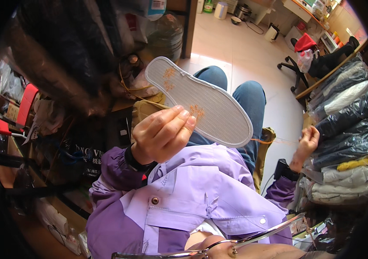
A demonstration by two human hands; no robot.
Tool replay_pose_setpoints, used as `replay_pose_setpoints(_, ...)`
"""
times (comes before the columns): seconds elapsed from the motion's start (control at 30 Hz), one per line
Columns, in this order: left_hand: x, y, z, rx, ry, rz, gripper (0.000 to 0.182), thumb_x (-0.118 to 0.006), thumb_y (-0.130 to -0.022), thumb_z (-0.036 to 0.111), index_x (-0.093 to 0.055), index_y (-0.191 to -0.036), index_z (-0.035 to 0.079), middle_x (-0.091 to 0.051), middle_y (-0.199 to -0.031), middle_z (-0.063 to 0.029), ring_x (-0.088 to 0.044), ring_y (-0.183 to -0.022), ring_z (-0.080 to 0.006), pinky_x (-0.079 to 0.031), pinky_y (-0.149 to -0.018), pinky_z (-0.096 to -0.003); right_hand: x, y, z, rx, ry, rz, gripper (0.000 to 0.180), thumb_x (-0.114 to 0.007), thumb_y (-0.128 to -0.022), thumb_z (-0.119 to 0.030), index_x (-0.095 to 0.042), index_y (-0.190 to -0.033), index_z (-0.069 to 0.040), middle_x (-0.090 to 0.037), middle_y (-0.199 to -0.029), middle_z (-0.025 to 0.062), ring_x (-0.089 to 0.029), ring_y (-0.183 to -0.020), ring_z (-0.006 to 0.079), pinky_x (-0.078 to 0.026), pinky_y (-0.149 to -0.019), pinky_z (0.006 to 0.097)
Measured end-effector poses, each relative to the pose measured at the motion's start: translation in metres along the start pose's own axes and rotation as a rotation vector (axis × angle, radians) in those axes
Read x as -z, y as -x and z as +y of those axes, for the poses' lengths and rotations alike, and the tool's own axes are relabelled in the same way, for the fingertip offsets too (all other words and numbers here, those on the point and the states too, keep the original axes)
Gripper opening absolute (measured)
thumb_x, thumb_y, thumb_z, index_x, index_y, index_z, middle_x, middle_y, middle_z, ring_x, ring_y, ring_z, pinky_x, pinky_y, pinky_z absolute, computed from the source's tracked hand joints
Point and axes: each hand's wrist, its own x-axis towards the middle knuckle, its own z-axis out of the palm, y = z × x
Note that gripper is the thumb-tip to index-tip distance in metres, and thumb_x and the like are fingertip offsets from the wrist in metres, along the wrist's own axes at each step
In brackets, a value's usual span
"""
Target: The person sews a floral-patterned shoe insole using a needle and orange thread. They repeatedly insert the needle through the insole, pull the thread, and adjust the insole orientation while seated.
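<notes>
A pale fabric shoe insole [216,100] with a white bound edge is tilted above my knees. Small patches of orange stitching [170,72] mark its upper left end and middle. My left hand [164,134] pinches the insole at its near left edge, beside the middle patch. Orange thread [263,141] runs from near the insole's lower right end out to the right. At the far end of that strand is my right hand [308,142], fingers closed on the thread. Whether it also holds a needle is too small to tell.
Garments in clear plastic [346,113] are stacked close by my right hand. Dark bagged clothes [64,55] hang at left, near a large clear water bottle [164,37]. Beyond my knees, a wheeled chair [295,73] and an electric kettle [272,33] stand on the tiled floor.
</notes>
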Motion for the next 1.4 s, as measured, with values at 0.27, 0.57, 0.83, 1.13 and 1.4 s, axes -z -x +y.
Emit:
replay_pose_setpoints(0.27, 0.001, -0.011, 0.013, -0.118, 0.092, -0.113, 0.015, -0.077, -0.083, 0.009, -0.073, -0.098, 0.004, -0.068, -0.102, -0.0059, -0.07, -0.099, -0.0202, -0.061, -0.083, -0.0295, -0.075, 0.074, -0.168, 0.422, -0.146, -0.579, 0.017, -0.073, -0.082, 0.008, -0.072, -0.093, -0.004, -0.063, -0.088, 0.0047, -0.06, -0.074, 0.0114, -0.047, -0.063, 0.0235)
replay_pose_setpoints(0.57, 0.001, -0.011, 0.019, -0.19, 0.134, -0.177, 0.016, -0.075, -0.085, 0.009, -0.075, -0.1, 0.007, -0.068, -0.104, -0.0048, -0.069, -0.1, -0.0195, -0.061, -0.086, -0.0311, -0.122, 0.102, -0.211, 0.705, -0.158, -0.967, 0.018, -0.076, -0.076, 0.004, -0.072, -0.092, -0.002, -0.058, -0.082, 0.0097, -0.059, -0.068, 0.0227, -0.049, -0.06, 0.0321)
replay_pose_setpoints(0.83, 0.001, -0.008, 0.02, -0.199, 0.141, -0.182, 0.017, -0.074, -0.086, 0.013, -0.074, -0.104, 0.009, -0.068, -0.105, -0.0034, -0.069, -0.1, -0.0187, -0.06, -0.086, -0.031, -0.127, 0.104, -0.202, 0.766, -0.121, -1.008, 0.019, -0.075, -0.078, 0.0, -0.064, -0.094, -0.001, -0.056, -0.085, 0.011, -0.06, -0.073, 0.026, -0.051, -0.064, 0.034)
replay_pose_setpoints(1.13, -0.001, -0.006, 0.023, -0.146, 0.205, -0.17, 0.026, -0.078, -0.083, 0.012, -0.068, -0.107, 0.014, -0.063, -0.104, -0.0012, -0.067, -0.098, -0.0187, -0.06, -0.084, -0.0321, -0.127, 0.105, -0.2, 0.652, -0.146, -0.866, 0.016, -0.073, -0.078, 0.004, -0.065, -0.091, -0.002, -0.057, -0.093, 0.0124, -0.062, -0.076, 0.0262, -0.051, -0.065, 0.0337)
replay_pose_setpoints(1.4, -0.008, -0.006, 0.02, -0.041, 0.364, -0.123, 0.027, -0.078, -0.08, 0.011, -0.073, -0.107, 0.013, -0.063, -0.094, 0.0006, -0.068, -0.088, -0.0158, -0.059, -0.074, -0.0292, -0.117, 0.097, -0.191, -0.073, -0.392, -1.091, 0.007, -0.067, -0.088, 0.009, -0.066, -0.093, 0.004, -0.066, -0.097, 0.0068, -0.064, -0.086, 0.0101, -0.053, -0.076, 0.0246)
